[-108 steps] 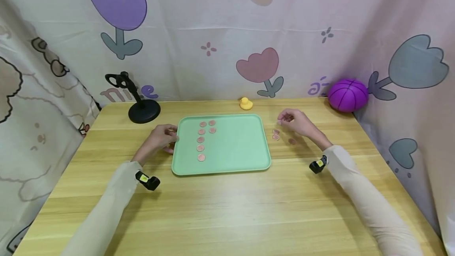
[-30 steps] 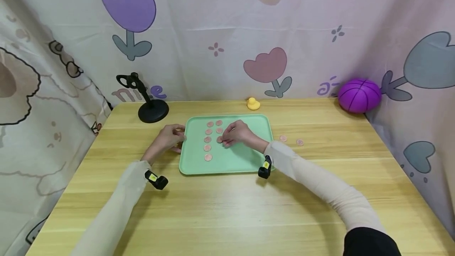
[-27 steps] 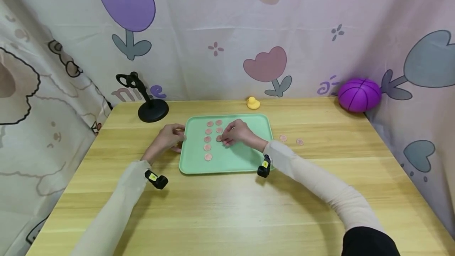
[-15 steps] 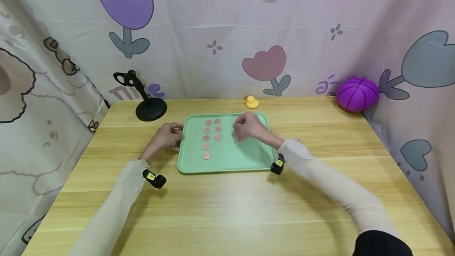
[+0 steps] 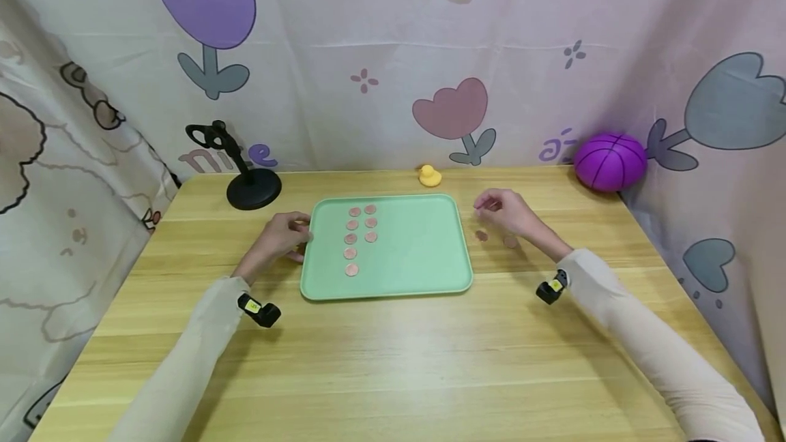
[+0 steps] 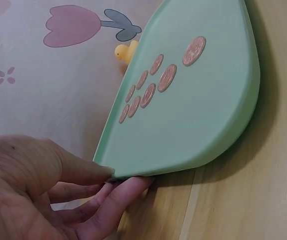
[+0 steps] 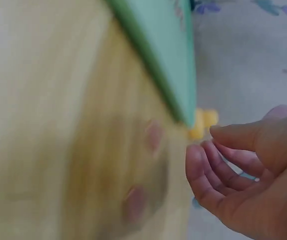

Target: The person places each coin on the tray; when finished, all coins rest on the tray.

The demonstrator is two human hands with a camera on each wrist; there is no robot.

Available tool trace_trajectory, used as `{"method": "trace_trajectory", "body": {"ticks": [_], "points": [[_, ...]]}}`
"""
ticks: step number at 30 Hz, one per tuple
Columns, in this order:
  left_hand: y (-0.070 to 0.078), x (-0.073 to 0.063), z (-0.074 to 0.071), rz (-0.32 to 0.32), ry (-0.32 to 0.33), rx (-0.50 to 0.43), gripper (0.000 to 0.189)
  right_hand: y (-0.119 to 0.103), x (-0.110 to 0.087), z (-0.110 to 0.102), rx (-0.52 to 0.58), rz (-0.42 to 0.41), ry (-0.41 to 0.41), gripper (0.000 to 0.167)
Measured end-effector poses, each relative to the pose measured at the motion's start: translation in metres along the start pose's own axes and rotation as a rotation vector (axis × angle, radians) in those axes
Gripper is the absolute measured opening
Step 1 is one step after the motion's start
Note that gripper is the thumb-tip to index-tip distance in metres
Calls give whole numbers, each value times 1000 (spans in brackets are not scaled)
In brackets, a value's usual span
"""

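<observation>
My left hand [image 5: 284,236] grips the left edge of the light green tray [image 5: 424,282]. In the left wrist view, its thumb [image 6: 91,172] lies at the rim and its fingers [image 6: 116,205] are bent beneath the edge. Copper-coloured coins lie flat on the tray's left part: a longer column with a coin [image 5: 351,269] at its near end, and a shorter one ending at a coin [image 5: 371,237]. Right of the tray, my right hand [image 5: 506,212] hovers above two coins on the table, one coin [image 5: 482,235] nearer the tray. Its loosely bent fingers and thumb are apart, holding nothing.
A yellow toy duck [image 5: 430,176] sits behind the tray. At the back left stands a black stand [image 5: 254,189] with a round base, and at the back right a purple ball [image 5: 610,162]. A patterned curtain [image 5: 319,114] hangs behind the wooden table [image 5: 393,360].
My right hand set a coin at the near end of the shorter column, let go and moved right, off the tray. Fewer coins lie on the table. My left hand stays at the tray's edge.
</observation>
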State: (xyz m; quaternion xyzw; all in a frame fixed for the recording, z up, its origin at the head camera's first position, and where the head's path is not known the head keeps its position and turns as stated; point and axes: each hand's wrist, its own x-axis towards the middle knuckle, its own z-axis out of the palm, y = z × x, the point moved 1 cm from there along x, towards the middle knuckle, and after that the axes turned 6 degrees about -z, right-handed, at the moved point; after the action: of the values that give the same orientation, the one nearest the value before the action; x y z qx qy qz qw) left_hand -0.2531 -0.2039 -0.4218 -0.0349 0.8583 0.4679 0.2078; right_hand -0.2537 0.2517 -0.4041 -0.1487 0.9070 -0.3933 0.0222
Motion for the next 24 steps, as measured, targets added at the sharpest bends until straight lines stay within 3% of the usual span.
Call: {"method": "trace_trajectory", "body": {"ticks": [3,10,19,24], "points": [[1,1,2,-8,-1,-6,53,13,-9,-1,-58,-2,-51,16],[5,3,10,-27,-11,-52,52,29,-17,2,-81,-127,-138,30],[7,3,11,-32,-2,-16,53,34,-18,8,-108,-194,-107,15],[10,2,14,-23,-13,-27,53,30,-14,5,-92,-142,-115,11]]}}
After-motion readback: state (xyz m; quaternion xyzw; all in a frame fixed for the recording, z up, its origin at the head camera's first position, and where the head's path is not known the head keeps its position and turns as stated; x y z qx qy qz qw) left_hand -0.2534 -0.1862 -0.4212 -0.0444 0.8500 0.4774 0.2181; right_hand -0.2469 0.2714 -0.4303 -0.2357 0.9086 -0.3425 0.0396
